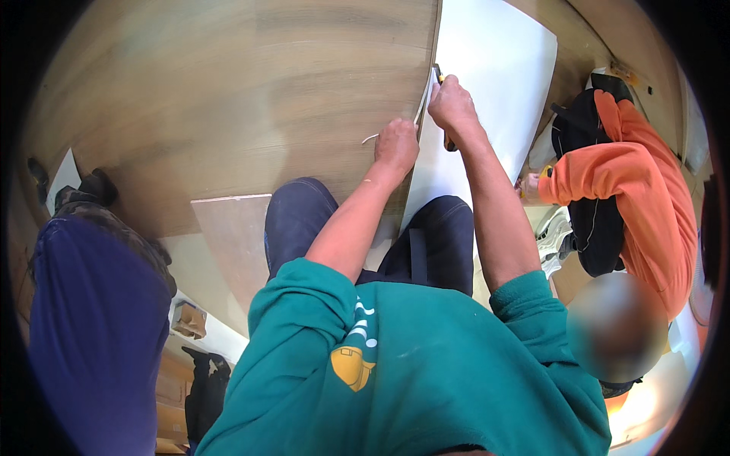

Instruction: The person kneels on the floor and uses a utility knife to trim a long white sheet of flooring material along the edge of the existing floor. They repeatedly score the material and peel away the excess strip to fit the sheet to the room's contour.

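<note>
My right hand (454,106) is closed round a black-and-yellow utility knife (440,77), mostly hidden in the fist. Its front end lies at the left edge of a large white sheet (494,68), and the dark rear end sticks out below the palm. Just left of that edge, my left hand (397,146) is closed on a thin white strip (420,106). One part of the strip runs up toward the knife, while a short curled tail shows left of the knuckles. Under both hands lies a wide wood-grain panel (304,99).
At the right a person in an orange top (608,171) crouches, one hand near the white sheet's edge. Another person in dark blue (99,304) is close on my left. A thin pale board (232,228) lies beside my left knee, with a small cardboard box (189,320) behind it.
</note>
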Demonstrator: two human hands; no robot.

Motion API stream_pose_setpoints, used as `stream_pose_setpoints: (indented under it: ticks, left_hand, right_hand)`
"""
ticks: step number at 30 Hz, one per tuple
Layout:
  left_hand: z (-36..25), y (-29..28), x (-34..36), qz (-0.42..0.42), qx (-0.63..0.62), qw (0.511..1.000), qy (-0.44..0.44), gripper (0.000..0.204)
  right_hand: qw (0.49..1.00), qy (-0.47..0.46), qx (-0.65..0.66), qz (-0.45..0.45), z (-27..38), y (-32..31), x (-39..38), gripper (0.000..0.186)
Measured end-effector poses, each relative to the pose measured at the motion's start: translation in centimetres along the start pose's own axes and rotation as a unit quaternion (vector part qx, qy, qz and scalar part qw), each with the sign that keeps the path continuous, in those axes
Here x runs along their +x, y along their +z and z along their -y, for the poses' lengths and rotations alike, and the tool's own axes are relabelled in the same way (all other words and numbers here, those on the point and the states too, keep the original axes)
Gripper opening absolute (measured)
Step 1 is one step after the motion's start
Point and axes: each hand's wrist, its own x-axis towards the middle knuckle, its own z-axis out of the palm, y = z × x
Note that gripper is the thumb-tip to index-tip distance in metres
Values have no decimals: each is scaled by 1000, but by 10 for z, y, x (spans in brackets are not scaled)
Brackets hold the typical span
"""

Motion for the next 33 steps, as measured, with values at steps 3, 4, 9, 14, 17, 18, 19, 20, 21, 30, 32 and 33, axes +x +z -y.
stream_pose_setpoints:
  ticks: [3, 4, 9, 14, 17, 18, 19, 20, 21, 30, 32, 33]
  left_hand:
    - [0, 1, -1, 3, -4, 1000, 16, 21]
    - [0, 1, -1, 5, -4, 1000, 19, 21]
    - [1, -2, -7, 37, 5, 999, -7, 20]
    - [9, 8, -12, 8, -3, 1000, 7, 21]
    - [10, 15, -18, 10, 18, 1000, 20, 22]
    - [9, 16, -20, 17, 30, 999, 21, 23]
    - [10, 15, -21, 20, 24, 999, 10, 22]
    - [11, 14, -22, 24, 17, 1000, 0, 22]
    - [11, 12, -23, 28, 10, 1000, -11, 22]
    - [11, 14, -33, 24, -13, 1000, -10, 22]
    - [10, 15, -40, 42, -6, 999, -19, 23]
    - [9, 16, -41, 52, 0, 998, -26, 23]
  right_hand:
    - [1000, 1, 9, 2, -3, 1, 2, 35]
    - [1000, 2, 17, 0, -4, -1, 4, 35]
    - [999, 26, 27, 37, 0, -2, 5, 37]
    - [1000, 16, 8, 12, -4, 3, -3, 37]
    - [1000, 17, 7, 24, -4, 1, 4, 35]
    - [999, 18, 3, 30, -5, -1, 7, 35]
    - [999, 20, -1, 37, -5, -1, 6, 34]
    - [1000, 19, 7, 22, -4, 0, 3, 33]
    - [1000, 18, 14, 7, -3, 2, -1, 33]
    - [1000, 7, 11, 16, -5, 5, 3, 33]
    - [1000, 9, 14, 16, -9, 7, 0, 32]
    - [1000, 1, 13, 4, -14, 12, -2, 32]
